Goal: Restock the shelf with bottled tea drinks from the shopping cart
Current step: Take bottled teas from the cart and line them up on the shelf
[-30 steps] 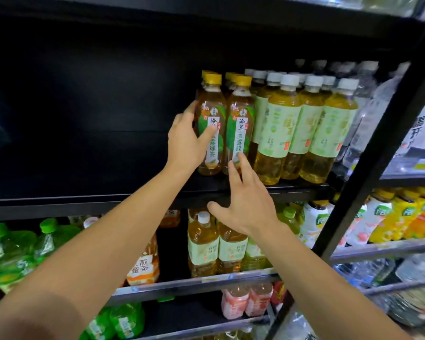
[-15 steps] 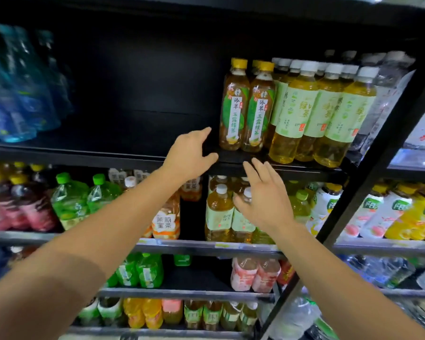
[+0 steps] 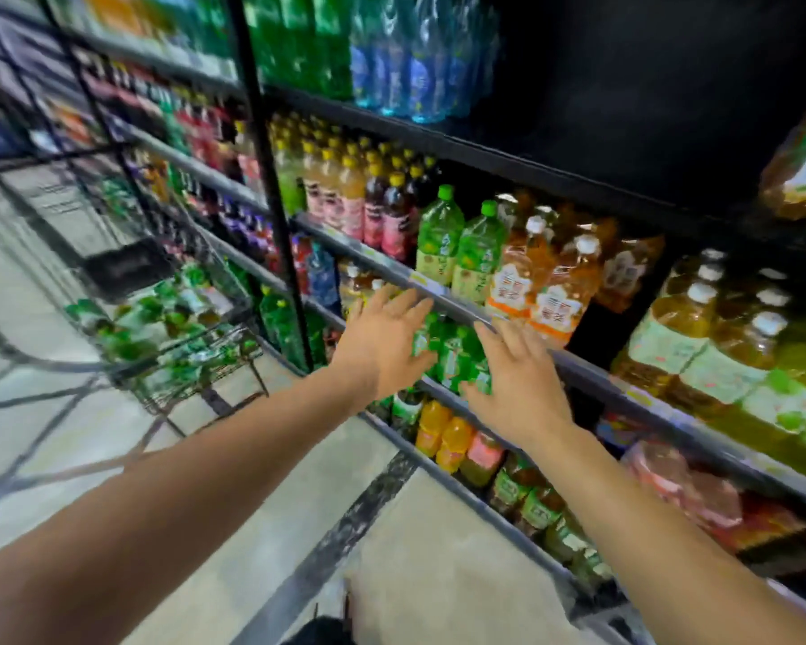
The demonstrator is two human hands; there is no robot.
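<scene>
The view is blurred and tilted toward the left. A wire shopping cart (image 3: 112, 365) stands at the left, with several green-labelled tea bottles (image 3: 168, 318) lying in it. My left hand (image 3: 382, 342) is empty, fingers spread, in front of the lower shelves. Just to its right my right hand (image 3: 517, 388) is also empty with straight fingers. Both hover apart from the bottles. One stocked tea bottle (image 3: 801, 169) shows at the right edge on the dark upper shelf (image 3: 578, 174).
Black shelving (image 3: 271, 179) filled with drink bottles runs from upper left to lower right. Large green bottles (image 3: 457, 244) and orange-labelled bottles (image 3: 550, 290) stand on the middle shelf. Tiled floor (image 3: 252, 481) lies between me and the cart.
Both hands have left the upper shelf's tea bottles and dropped lower. My view has swung left and down, bringing the cart into sight.
</scene>
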